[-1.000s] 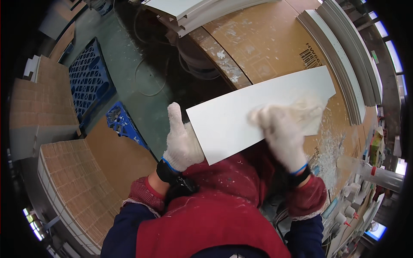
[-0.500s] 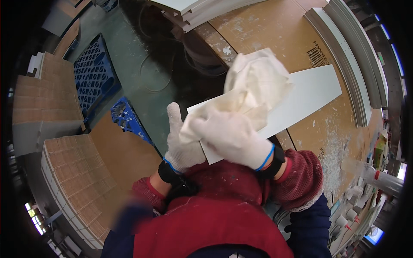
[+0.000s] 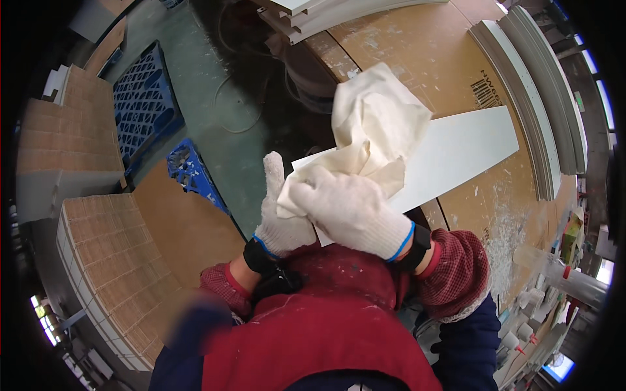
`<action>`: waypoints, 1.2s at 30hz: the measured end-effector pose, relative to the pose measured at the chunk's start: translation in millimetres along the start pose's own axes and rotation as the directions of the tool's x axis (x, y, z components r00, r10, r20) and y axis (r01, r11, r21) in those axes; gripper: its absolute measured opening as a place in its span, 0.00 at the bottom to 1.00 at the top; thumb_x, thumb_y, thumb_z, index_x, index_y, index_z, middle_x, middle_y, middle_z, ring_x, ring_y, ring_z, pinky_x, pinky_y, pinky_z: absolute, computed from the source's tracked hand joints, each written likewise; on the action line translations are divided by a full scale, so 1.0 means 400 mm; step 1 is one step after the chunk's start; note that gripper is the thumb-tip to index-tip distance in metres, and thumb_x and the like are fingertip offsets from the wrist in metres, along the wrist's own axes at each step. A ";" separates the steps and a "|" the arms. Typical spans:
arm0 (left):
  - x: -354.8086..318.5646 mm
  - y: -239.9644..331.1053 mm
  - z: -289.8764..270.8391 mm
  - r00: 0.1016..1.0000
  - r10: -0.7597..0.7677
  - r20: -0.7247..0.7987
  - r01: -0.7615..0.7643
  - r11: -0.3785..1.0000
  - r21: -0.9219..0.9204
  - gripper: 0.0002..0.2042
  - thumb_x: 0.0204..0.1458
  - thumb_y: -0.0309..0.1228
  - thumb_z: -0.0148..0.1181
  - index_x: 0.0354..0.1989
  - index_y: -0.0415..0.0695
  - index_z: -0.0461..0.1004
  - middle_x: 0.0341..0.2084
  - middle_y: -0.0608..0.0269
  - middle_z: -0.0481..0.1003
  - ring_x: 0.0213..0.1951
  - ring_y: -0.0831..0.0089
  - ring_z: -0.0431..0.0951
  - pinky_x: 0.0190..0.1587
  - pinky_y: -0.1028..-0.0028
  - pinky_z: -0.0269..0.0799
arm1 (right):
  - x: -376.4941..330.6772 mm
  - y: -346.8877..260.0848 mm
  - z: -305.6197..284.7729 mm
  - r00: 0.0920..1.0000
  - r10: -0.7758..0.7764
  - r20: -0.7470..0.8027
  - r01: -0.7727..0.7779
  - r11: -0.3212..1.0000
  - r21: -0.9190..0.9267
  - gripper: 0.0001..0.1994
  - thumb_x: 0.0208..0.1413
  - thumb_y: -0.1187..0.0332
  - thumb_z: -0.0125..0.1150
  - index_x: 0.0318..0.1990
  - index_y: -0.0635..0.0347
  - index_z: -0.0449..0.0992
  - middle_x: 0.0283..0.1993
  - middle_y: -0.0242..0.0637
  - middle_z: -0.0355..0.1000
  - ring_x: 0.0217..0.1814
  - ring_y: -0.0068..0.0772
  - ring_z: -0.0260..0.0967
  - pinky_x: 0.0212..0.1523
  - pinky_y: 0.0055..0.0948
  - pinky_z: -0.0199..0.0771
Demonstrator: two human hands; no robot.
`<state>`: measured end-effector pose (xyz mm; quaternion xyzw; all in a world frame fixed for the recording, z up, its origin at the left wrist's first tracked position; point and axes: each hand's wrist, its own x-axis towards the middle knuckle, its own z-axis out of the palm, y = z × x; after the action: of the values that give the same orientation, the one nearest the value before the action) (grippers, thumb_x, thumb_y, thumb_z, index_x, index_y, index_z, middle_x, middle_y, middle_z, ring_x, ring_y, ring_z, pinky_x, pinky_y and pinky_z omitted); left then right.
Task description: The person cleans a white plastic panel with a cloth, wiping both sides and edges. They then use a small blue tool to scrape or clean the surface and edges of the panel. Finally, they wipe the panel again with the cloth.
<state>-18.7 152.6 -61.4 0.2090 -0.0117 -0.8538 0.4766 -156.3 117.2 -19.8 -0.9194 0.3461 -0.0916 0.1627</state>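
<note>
A long white board (image 3: pixel 466 140) lies slantwise, its near left end sticking out past the table edge toward my body. My right hand (image 3: pixel 355 208), in a white knitted glove with a blue cuff, is closed on a crumpled cream cloth (image 3: pixel 381 114). It presses the cloth onto the board's near end. At that end my left hand (image 3: pixel 283 225), gloved the same way, holds the board from the left side. One digit points straight up beside the edge; its other fingers are hidden beneath the board and cloth.
Cardboard (image 3: pixel 417 52) with white paint marks covers the table. Curved white panels (image 3: pixel 521 104) are stacked at the right, more panels (image 3: pixel 306 19) at the top. Glue bottles (image 3: pixel 521 335) stand lower right. On the left are a blue plastic pallet (image 3: pixel 147 104) and stacked brown boards (image 3: pixel 120 260).
The cloth's loose part has shifted slightly left and up. My right hand stays at the board's near end with the cloth, and my left thumb has tilted a little to the right.
</note>
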 end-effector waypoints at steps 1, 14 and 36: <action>-0.001 0.005 -0.012 0.994 -0.041 0.102 0.051 0.995 -0.090 0.50 0.48 0.74 0.32 0.66 0.40 0.54 0.62 0.51 0.61 0.62 0.55 0.62 0.64 0.58 0.56 | -0.003 0.020 -0.001 0.999 -0.008 -0.042 0.005 0.999 -0.050 0.07 0.50 0.69 0.54 0.37 0.56 0.70 0.31 0.40 0.69 0.27 0.39 0.73 0.24 0.39 0.71; 0.003 -0.015 -0.122 0.949 0.028 0.314 0.033 0.982 -0.186 0.49 0.45 0.75 0.36 0.66 0.44 0.53 0.63 0.51 0.59 0.63 0.54 0.60 0.64 0.55 0.56 | 0.025 -0.003 -0.006 1.000 0.014 0.002 -0.015 0.987 0.162 0.10 0.49 0.69 0.56 0.41 0.54 0.70 0.39 0.43 0.69 0.39 0.45 0.73 0.36 0.42 0.74; -0.002 -0.002 -0.016 0.936 0.047 -0.349 0.034 0.975 0.222 0.13 0.57 0.23 0.52 0.51 0.36 0.69 0.50 0.51 0.72 0.53 0.57 0.73 0.55 0.55 0.72 | -0.395 0.502 -0.158 0.818 0.499 -0.285 -0.512 0.858 0.033 0.18 0.55 0.72 0.52 0.54 0.49 0.69 0.41 0.42 0.69 0.45 0.47 0.70 0.45 0.40 0.71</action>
<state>-16.6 154.6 -67.1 0.4111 -0.0231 -0.7940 0.4473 -413.4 65.3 -42.5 -0.7751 0.5992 -0.1683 0.1091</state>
